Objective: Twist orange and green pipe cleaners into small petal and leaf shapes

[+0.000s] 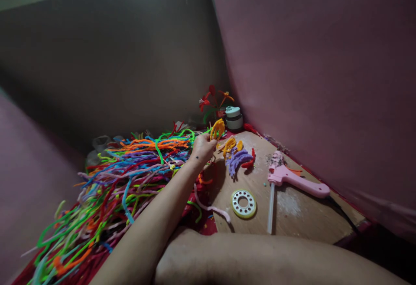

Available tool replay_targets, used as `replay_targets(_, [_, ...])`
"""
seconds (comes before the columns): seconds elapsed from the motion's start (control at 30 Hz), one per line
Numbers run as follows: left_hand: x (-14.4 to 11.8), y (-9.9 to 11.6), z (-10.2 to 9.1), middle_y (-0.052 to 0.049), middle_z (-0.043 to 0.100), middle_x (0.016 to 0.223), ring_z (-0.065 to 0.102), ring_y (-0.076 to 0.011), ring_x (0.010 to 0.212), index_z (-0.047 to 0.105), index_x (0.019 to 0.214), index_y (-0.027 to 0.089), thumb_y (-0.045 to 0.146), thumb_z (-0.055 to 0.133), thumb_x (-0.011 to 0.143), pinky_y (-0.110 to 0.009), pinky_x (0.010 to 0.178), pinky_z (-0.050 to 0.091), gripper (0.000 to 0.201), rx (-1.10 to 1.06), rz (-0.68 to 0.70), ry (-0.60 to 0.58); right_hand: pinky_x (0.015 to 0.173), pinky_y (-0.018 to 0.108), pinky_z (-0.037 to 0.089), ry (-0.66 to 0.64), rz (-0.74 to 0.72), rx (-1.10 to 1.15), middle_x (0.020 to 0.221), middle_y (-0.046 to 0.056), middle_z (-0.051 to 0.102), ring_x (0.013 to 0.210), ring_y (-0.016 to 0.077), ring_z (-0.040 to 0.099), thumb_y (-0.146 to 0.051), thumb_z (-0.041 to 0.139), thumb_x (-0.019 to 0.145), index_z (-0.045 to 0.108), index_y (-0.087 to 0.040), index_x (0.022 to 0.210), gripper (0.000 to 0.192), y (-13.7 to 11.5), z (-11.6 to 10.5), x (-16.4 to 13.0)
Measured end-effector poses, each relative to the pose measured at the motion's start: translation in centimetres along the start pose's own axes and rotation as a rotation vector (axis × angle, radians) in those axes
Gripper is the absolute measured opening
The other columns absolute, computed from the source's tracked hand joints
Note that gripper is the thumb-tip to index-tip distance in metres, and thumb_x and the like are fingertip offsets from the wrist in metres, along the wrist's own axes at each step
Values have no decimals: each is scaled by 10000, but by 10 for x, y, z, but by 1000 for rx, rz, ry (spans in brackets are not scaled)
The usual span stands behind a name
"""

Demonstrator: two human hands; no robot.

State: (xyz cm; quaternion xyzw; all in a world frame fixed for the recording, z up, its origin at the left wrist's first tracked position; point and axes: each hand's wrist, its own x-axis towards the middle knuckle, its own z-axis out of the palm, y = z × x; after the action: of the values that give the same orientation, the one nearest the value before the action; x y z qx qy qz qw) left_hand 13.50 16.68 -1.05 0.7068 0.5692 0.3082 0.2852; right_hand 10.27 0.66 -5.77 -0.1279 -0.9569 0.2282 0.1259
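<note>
The yellow loop bundle (217, 129) is up in the grip of the left hand (202, 148), thumb and fingers closed on its lower end. Its long axis slants up and to the right, the looped end pointing away from the wrist. Of the two hands only the left shows; I cannot tell what the right is doing. Just right of the bundle and below it, loose yellow loops (229, 145) lie on the wooden board (312, 220), with purple strips (238, 160) beside them. Nearer the body lies a white ring (236, 209). The pink glue gun (299, 181) rests well to the right, its handle toward the right. Left of the hand spreads the heap of fuzzy stems (139, 168).
</note>
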Motion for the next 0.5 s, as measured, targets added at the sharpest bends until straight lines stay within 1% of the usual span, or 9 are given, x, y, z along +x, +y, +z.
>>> replay_targets(0.17, [0, 0, 1, 52, 461, 413, 397, -70, 367, 615, 681, 134, 167, 510, 647, -183, 408, 284, 115, 13, 24, 29, 585, 231, 411, 25, -16, -9, 940, 88, 709, 848, 200, 628, -292, 565, 723, 700, -133, 819, 229, 1, 1, -2])
replay_targets(0.4, [-1, 0, 2, 55, 455, 406, 397, -68, 352, 610, 668, 136, 169, 510, 645, -178, 395, 286, 107, 15, 31, 35, 567, 204, 393, 53, -36, -22, 950, 55, 713, 836, 174, 625, -281, 621, 682, 701, -155, 783, 180, 5, 6, 2])
replay_targets(0.5, [-2, 1, 2, 57, 454, 404, 397, -66, 349, 609, 661, 137, 168, 513, 643, -175, 395, 289, 102, 10, 26, 36, 560, 207, 381, 53, -36, -31, 914, 45, 719, 820, 175, 624, -286, 633, 669, 699, -161, 756, 166, 8, 10, 5])
